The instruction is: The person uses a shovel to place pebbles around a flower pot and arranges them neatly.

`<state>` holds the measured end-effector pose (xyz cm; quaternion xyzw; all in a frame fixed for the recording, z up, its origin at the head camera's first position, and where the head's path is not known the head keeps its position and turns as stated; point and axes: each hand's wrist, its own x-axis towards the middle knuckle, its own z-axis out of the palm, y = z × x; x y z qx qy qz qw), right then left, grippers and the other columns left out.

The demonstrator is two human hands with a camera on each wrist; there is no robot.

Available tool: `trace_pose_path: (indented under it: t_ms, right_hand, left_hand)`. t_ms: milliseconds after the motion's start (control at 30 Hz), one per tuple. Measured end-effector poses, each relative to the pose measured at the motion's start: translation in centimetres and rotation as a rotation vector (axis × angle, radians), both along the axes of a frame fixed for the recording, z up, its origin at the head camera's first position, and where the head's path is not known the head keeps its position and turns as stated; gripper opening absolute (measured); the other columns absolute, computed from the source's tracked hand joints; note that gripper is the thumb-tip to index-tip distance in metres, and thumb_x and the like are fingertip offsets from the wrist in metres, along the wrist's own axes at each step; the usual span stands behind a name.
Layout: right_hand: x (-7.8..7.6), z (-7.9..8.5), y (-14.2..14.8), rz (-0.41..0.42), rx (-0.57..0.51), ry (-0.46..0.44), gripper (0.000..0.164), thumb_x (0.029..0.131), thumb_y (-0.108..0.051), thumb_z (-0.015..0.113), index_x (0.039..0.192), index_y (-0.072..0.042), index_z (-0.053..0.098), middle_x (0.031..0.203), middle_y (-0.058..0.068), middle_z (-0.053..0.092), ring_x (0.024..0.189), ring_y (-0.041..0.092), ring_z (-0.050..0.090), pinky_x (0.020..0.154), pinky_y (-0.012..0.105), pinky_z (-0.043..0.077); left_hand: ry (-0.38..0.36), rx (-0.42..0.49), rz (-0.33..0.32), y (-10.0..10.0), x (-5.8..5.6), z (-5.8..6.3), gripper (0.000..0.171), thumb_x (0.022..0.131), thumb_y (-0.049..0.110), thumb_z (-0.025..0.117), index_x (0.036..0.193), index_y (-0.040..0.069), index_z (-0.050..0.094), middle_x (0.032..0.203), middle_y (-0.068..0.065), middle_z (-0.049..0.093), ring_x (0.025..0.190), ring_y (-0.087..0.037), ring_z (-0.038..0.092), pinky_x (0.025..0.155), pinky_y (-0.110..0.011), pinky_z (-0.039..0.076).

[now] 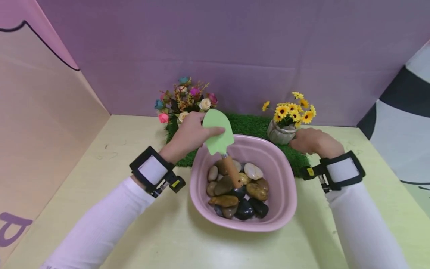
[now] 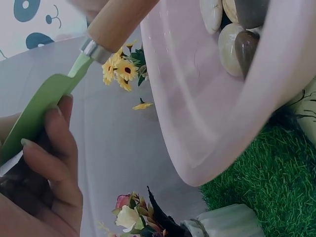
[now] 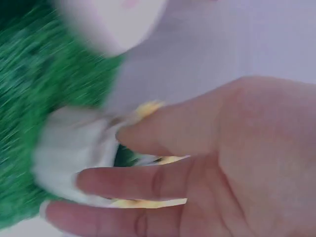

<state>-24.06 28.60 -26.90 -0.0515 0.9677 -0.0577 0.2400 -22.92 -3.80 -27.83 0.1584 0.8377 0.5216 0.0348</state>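
The pink basin [image 1: 289,183] sits before me. My right hand [image 1: 317,142], fingers spread and gripping nothing, is at the potted yellow sunflowers [image 1: 281,132]. My left hand [image 1: 193,132] pinches the green trowel [image 1: 221,144] by its blade, handle slanting over the stones [image 1: 257,191]. I'd call this handling the trowel; next calls for a steady pinch.

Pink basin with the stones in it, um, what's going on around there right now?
A person's left hand pinches a trowel by its green blade, the wooden handle pointing over the stones in the pink basin. The right hand is at the pot of yellow flowers, fingers extended; whether it touches the pot is unclear. A mixed bouquet stands behind the left hand.
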Motion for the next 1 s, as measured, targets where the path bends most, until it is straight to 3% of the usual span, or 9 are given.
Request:
trace_pose_path:
  t_ms: [67, 133, 200, 267, 533, 667, 767, 1000]
  right_hand:
    - [0.7, 1.1, -1.2, 0.029, -0.060, 0.054, 0.041, 0.102, -0.035, 0.038, 0.099, -0.001, 0.061, 0.078, 0.008, 0.057, 0.067, 0.020, 0.053, 0.061, 0.035, 0.044]
    - [1.4, 2.0, -2.8, 0.078, -0.128, 0.109, 0.048, 0.102, -0.044, 0.040, 0.110, -0.002, 0.063, 0.091, 0.011, 0.066, 0.077, 0.020, 0.061, 0.066, 0.036, 0.049]
    - [2.1, 2.6, -4.4, 0.121, -0.196, 0.136, 0.057, 0.100, -0.052, 0.044, 0.124, -0.002, 0.059, 0.109, 0.014, 0.068, 0.090, 0.023, 0.066, 0.074, 0.039, 0.053]
    - [2.7, 2.8, -5.9, 0.172, -0.221, 0.157, 0.062, 0.097, -0.057, 0.047, 0.128, -0.004, 0.059, 0.118, 0.015, 0.068, 0.097, 0.024, 0.067, 0.079, 0.041, 0.055]
    - [3.8, 1.5, -9.9, 0.275, -0.275, 0.082, 0.070, 0.089, -0.065, 0.056, 0.135, -0.012, 0.056, 0.116, 0.005, 0.068, 0.095, 0.016, 0.067, 0.080, 0.034, 0.054]
    - [4.3, 0.6, -11.3, 0.394, -0.281, 0.128, 0.046, 0.089, -0.061, 0.059, 0.107, -0.019, 0.063, 0.090, -0.001, 0.067, 0.074, 0.011, 0.062, 0.070, 0.030, 0.050]
    - [4.6, -0.1, -12.0, 0.443, -0.281, 0.162, 0.040, 0.091, -0.056, 0.060, 0.083, -0.018, 0.054, 0.067, -0.004, 0.059, 0.057, 0.010, 0.055, 0.061, 0.027, 0.045]
    - [4.7, -1.4, -12.6, 0.381, -0.396, 0.175, 0.034, 0.095, -0.031, 0.060, 0.069, -0.017, 0.045, 0.054, -0.007, 0.046, 0.047, 0.007, 0.047, 0.054, 0.023, 0.040]
  left_hand:
    - [0.018, 0.007, 0.002, 0.1, 0.0, 0.0, 0.019, 0.089, 0.029, 0.072, 0.089, 0.010, 0.069, 0.080, -0.005, 0.068, 0.062, -0.017, 0.059, 0.055, -0.027, 0.050]
    - [0.041, 0.019, 0.004, 0.2, 0.1, 0.1, 0.018, 0.089, 0.028, 0.071, 0.093, 0.011, 0.070, 0.082, -0.005, 0.069, 0.065, -0.017, 0.062, 0.057, -0.029, 0.051]
    - [0.063, 0.037, 0.004, 0.3, 0.2, 0.1, 0.017, 0.090, 0.027, 0.071, 0.097, 0.011, 0.070, 0.085, -0.006, 0.071, 0.068, -0.017, 0.064, 0.060, -0.031, 0.053]
    - [0.077, 0.051, 0.001, 0.5, 0.2, 0.2, 0.017, 0.091, 0.026, 0.070, 0.100, 0.011, 0.071, 0.087, -0.006, 0.072, 0.071, -0.017, 0.066, 0.063, -0.031, 0.054]
    - [0.082, 0.038, -0.012, 0.5, 0.0, 0.3, 0.018, 0.091, 0.027, 0.070, 0.100, 0.011, 0.070, 0.087, -0.006, 0.072, 0.072, -0.018, 0.066, 0.064, -0.030, 0.054]
    - [0.082, 0.064, -0.023, 0.5, 0.2, 0.2, 0.019, 0.090, 0.027, 0.071, 0.101, 0.011, 0.070, 0.086, -0.007, 0.072, 0.070, -0.018, 0.067, 0.061, -0.030, 0.055]
    - [0.082, 0.081, -0.025, 0.6, 0.4, 0.2, 0.020, 0.090, 0.027, 0.071, 0.100, 0.010, 0.071, 0.085, -0.007, 0.072, 0.068, -0.018, 0.066, 0.059, -0.029, 0.054]
    - [0.087, 0.078, -0.010, 0.7, 0.8, 0.2, 0.024, 0.090, 0.026, 0.071, 0.105, 0.008, 0.071, 0.089, -0.007, 0.073, 0.073, -0.018, 0.068, 0.066, -0.030, 0.057]
